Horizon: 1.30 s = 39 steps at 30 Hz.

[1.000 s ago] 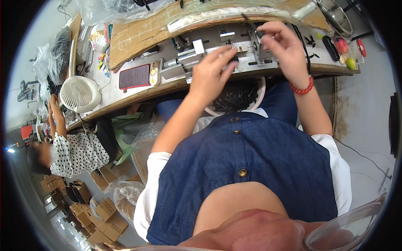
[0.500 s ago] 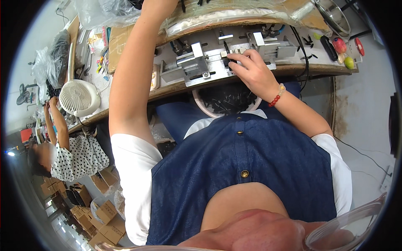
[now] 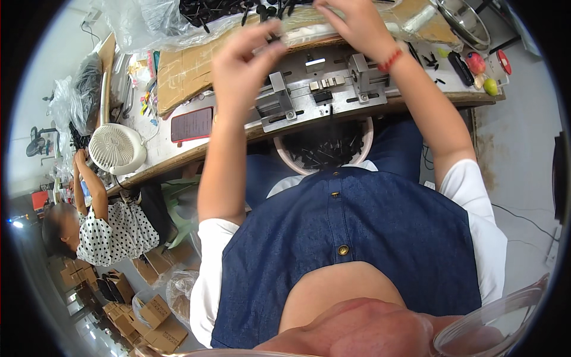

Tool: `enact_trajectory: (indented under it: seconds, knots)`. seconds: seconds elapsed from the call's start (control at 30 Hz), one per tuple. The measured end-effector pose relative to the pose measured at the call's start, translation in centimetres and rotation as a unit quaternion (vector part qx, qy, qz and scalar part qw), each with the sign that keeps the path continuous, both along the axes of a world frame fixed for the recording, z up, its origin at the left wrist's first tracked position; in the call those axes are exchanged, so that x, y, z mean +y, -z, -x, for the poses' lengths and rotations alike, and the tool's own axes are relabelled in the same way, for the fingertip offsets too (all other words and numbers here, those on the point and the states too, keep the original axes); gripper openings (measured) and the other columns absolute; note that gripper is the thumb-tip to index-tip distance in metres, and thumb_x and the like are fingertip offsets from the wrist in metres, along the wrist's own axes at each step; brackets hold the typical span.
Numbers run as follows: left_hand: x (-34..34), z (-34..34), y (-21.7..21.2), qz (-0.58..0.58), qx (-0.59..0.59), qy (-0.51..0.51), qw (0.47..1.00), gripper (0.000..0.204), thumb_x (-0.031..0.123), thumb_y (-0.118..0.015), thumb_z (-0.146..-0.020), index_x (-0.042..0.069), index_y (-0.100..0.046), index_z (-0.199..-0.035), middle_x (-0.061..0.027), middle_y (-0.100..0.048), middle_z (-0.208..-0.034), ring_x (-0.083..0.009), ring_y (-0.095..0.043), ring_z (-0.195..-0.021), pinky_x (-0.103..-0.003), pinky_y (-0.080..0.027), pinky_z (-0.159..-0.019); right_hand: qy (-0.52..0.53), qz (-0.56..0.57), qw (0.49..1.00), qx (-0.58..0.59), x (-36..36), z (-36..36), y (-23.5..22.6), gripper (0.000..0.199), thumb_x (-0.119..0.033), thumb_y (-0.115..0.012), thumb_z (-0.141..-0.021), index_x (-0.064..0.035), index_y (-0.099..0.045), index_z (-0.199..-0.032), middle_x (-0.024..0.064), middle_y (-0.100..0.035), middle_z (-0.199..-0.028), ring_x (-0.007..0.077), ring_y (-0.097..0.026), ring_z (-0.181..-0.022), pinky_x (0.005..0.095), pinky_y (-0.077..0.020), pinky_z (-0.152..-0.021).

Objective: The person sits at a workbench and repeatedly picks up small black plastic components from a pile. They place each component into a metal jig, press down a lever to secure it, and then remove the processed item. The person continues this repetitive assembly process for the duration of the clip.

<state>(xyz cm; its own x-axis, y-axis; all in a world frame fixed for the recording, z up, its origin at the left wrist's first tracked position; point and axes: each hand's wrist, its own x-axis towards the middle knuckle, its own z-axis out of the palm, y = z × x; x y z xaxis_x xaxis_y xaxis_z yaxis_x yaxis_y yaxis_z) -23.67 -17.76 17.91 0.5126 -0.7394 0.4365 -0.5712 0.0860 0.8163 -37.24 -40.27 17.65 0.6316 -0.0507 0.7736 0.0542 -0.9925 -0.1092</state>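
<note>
Both our hands have risen off the metal jig (image 3: 321, 95): left hand (image 3: 241, 59) pinching a small dark part (image 3: 272, 39), right hand (image 3: 354, 24) fingering the clear bag (image 3: 309, 27) across the bench (image 3: 178, 160), its grip unclear.

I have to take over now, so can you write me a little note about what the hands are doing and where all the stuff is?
Left hand: raised above the grey metal jig on the wooden bench, fingers pinched; any part in them is too small to tell.
Right hand: up at the clear plastic bag of small black parts behind the jig, fingers among the plastic.
Round white basket of black pieces sits in the lap, below the bench edge.
Done: many pieces lie in the basket.
Left: many black parts remain in the bag.
</note>
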Motion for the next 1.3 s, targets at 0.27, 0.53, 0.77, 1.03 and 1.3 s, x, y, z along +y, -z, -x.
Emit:
enact_trajectory:
  seconds: [0.27, 0.53, 0.77, 1.03, 1.3]
  knots:
    - [2.5, 8.6, 7.9, -0.009, -0.105, 0.042, 0.994, 0.028, 0.008, -0.084, -0.083, 0.009, -0.079, -0.111, -0.0112, -0.071, -0.106, -0.0166, -0.07, -0.074, -0.028, -0.057, -0.069, 0.162, 0.201, 0.96, 0.107, -2.7, -6.2, -0.2, 0.01, -0.013, -0.061, -0.085, -0.0116, -0.069, -0.079, 0.0066, -0.065, -0.09, 0.0265, -0.061, -0.098, 0.0414, -0.0463, -0.087]
    - [1.5, 9.2, 10.6, -0.02, -0.161, -0.011, 0.987, 0.024, 0.014, -0.083, -0.085, 0.013, -0.079, -0.109, -0.0044, -0.07, -0.119, -0.0181, -0.073, -0.077, -0.031, -0.059, -0.069, 0.231, 0.183, 0.946, 0.137, -2.0, -1.5, -3.8, 0.01, -0.021, -0.069, -0.085, -0.0112, -0.069, -0.087, 0.0052, -0.071, -0.085, 0.0257, -0.06, -0.094, 0.0446, -0.0383, -0.09]
    - [1.5, 9.5, 10.1, -0.038, -0.189, -0.023, 0.981, 0.03, 0.013, -0.08, -0.086, 0.012, -0.076, -0.116, -0.0057, -0.072, -0.128, -0.0211, -0.075, -0.084, -0.032, -0.061, -0.074, 0.196, 0.103, 0.975, 0.004, -2.5, 0.5, -3.1, 0.029, -0.021, -0.076, -0.087, -0.0081, -0.067, -0.111, 0.0105, -0.067, -0.085, 0.0301, -0.059, -0.089, 0.0424, -0.0416, -0.084]
    - [1.6, 9.0, 8.3, -0.042, -0.136, -0.003, 0.99, 0.037, 0.013, -0.081, -0.087, 0.011, -0.073, -0.123, -0.008, -0.073, -0.122, -0.0179, -0.07, -0.072, -0.03, -0.059, -0.065, 0.027, -0.187, 0.982, 0.028, 4.6, 6.4, -0.2, 0.017, -0.008, -0.072, -0.091, -0.0045, -0.069, -0.107, 0.0109, -0.068, -0.107, 0.0328, -0.061, -0.103, 0.0416, -0.0484, -0.091]
    - [-4.8, 0.1, -1.8, -0.062, -0.221, -0.158, 0.96, 0.021, 0.019, -0.071, -0.092, -0.001, -0.072, -0.095, -0.0208, -0.071, -0.093, -0.0393, -0.068, -0.093, -0.045, -0.054, -0.082, -0.025, -0.095, 0.982, 0.164, 11.3, 9.8, 5.2, 0.02, -0.007, -0.068, -0.089, -0.0039, -0.066, -0.109, 0.011, -0.063, -0.125, 0.0324, -0.058, -0.108, 0.0428, -0.0504, -0.097]
